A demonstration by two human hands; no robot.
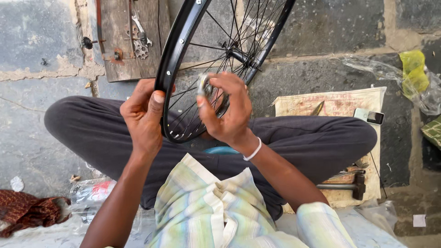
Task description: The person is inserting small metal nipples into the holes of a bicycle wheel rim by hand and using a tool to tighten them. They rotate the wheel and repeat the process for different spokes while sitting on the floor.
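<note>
A person sits cross-legged on a stone floor with a black bicycle wheel standing upright over the lap, its rim rising out of the top of the view and its lower edge down between the knees. The left hand is closed around the rim on its left side, thumb pressed flat along the outer face and fingers wrapped behind. The right hand, with a white band at the wrist, is curled partly shut around a small round metal tool held against the spokes just below the hub; the fingertips pinch it from above while the palm faces the wheel. What kind of tool it is cannot be made out. Behind the wheel a wooden board lies on the floor with a wrench and small metal parts on it. To the right a printed sack is spread flat, carrying a phone near its upper edge and a hammer lower down beside the knee. Crumpled clear plastic with a yellow piece lies at the far right, and a reddish-brown cloth sits at the lower left.
</note>
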